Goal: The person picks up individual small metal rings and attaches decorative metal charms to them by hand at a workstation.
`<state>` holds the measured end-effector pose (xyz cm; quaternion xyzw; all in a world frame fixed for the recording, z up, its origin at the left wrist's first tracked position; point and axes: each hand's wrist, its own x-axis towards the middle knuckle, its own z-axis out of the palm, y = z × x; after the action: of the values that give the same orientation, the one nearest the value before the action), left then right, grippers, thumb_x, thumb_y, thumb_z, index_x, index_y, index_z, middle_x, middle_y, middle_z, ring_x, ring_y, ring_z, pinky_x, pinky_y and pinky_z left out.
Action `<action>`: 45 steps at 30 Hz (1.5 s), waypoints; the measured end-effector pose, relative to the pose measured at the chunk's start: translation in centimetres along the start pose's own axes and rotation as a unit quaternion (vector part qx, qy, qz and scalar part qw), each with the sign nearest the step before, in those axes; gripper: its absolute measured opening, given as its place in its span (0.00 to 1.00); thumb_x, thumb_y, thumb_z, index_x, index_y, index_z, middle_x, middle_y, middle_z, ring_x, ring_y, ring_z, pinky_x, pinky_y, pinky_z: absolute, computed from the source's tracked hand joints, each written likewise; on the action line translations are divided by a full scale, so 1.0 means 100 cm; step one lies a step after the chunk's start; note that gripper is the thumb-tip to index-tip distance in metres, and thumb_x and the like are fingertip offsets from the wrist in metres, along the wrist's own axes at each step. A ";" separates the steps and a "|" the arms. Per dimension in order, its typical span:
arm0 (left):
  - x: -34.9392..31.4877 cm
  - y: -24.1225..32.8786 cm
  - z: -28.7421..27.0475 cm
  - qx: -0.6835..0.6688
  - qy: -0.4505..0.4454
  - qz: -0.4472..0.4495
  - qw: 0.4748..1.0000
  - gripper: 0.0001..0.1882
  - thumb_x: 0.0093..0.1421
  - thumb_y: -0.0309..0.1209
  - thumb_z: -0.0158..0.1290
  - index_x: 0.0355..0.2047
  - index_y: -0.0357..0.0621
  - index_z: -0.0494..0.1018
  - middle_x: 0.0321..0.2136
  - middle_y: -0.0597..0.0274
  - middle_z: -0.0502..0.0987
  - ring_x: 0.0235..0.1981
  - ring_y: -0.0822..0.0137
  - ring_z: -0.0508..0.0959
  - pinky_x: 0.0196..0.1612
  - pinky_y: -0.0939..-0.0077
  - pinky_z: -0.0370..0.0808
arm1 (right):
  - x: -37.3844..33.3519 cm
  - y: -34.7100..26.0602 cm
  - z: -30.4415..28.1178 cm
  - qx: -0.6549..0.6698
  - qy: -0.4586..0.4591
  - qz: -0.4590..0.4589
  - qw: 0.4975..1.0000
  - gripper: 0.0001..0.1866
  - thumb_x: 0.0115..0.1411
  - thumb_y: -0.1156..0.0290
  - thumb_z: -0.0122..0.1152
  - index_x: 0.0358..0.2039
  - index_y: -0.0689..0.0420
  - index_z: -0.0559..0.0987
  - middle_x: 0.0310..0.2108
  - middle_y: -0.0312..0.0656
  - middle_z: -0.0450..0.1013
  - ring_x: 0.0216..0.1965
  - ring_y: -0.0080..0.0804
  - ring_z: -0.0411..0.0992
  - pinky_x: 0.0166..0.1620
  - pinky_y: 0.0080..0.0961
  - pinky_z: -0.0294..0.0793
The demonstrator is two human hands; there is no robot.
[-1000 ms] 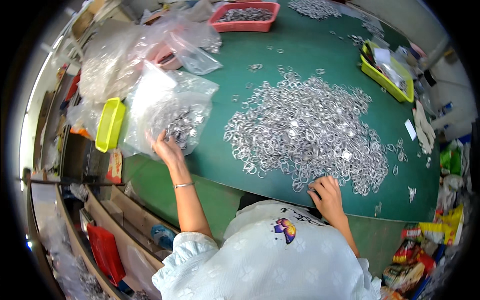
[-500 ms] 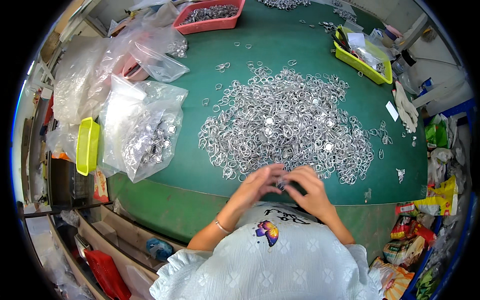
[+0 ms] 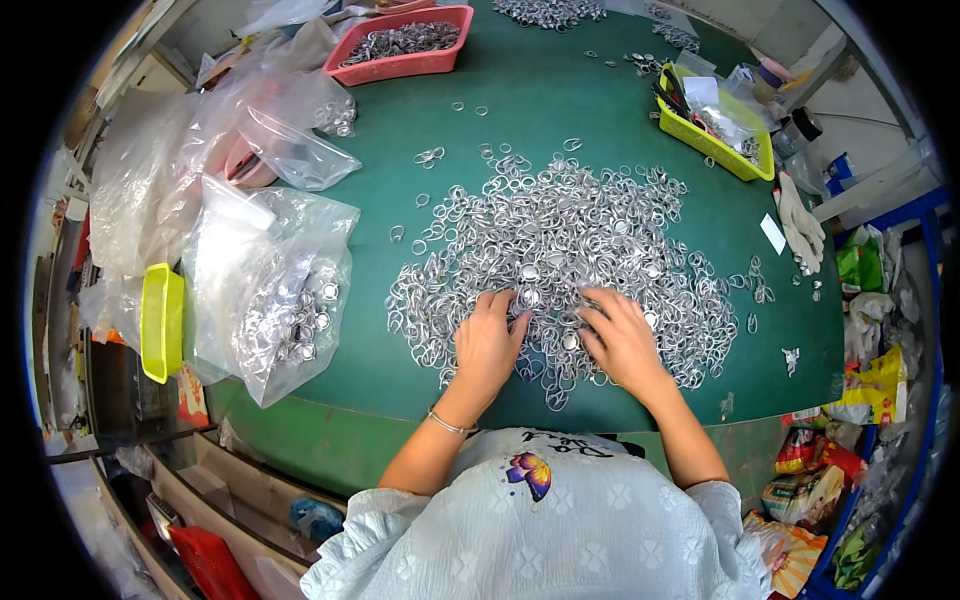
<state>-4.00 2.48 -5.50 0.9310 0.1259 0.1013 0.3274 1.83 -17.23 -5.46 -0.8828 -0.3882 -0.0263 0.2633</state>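
Observation:
A large heap of small silver metal rings [image 3: 560,230] lies on the green table, with a few round silver discs [image 3: 529,297] among them. My left hand [image 3: 486,342] rests on the heap's near left side, thumb and fingers apart, close to one disc. Across from it, my right hand [image 3: 624,340] reaches into the near right part of the heap with its fingers spread. Both hands look open, though their fingertips are partly lost among the rings. Several loose rings lie between my wrists and the heap's front edge.
To the left lie a clear plastic bag [image 3: 270,290] of silver parts and a narrow yellow-green tray [image 3: 162,322]. A pink tray [image 3: 400,45] of metal pieces stands far left. Far right are a yellow-green basket [image 3: 715,125] and a white glove [image 3: 800,225].
My hands were together at the table's near edge, fingers meeting around something small. Now they are apart and further forward, on the heap. The view has shifted slightly.

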 end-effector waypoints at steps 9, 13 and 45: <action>0.003 -0.012 -0.013 -0.168 0.082 0.053 0.981 0.09 0.55 0.20 0.50 0.37 0.39 0.73 0.28 0.58 0.70 0.19 0.64 0.70 0.23 0.74 0.68 | 0.030 0.019 -0.035 0.159 0.010 0.152 0.976 0.10 0.47 0.73 0.65 0.32 0.59 0.78 0.39 0.42 0.71 0.44 0.42 0.67 0.50 0.34 0.63; 0.000 -0.017 -0.026 -0.544 -0.104 -0.199 0.808 0.09 0.61 0.23 0.44 0.41 0.40 0.71 0.29 0.65 0.70 0.24 0.73 0.71 0.20 0.84 0.65 | 0.071 0.007 -0.005 0.088 0.114 0.048 0.988 0.11 0.49 0.76 0.61 0.35 0.60 0.76 0.38 0.44 0.71 0.42 0.42 0.67 0.47 0.34 0.65; -0.026 -0.002 -0.011 -0.719 -0.273 -0.344 0.539 0.17 0.59 0.27 0.47 0.48 0.36 0.69 0.32 0.62 0.73 0.25 0.73 0.68 0.25 0.83 0.66 | 0.046 -0.021 -0.026 0.181 -0.095 0.094 0.975 0.09 0.49 0.80 0.57 0.33 0.61 0.76 0.31 0.42 0.72 0.33 0.34 0.68 0.41 0.30 0.66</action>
<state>-6.82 2.46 -5.06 0.2508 0.2254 -0.2220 0.9149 3.98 -14.22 -1.12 -0.8516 -0.3252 0.1525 0.3817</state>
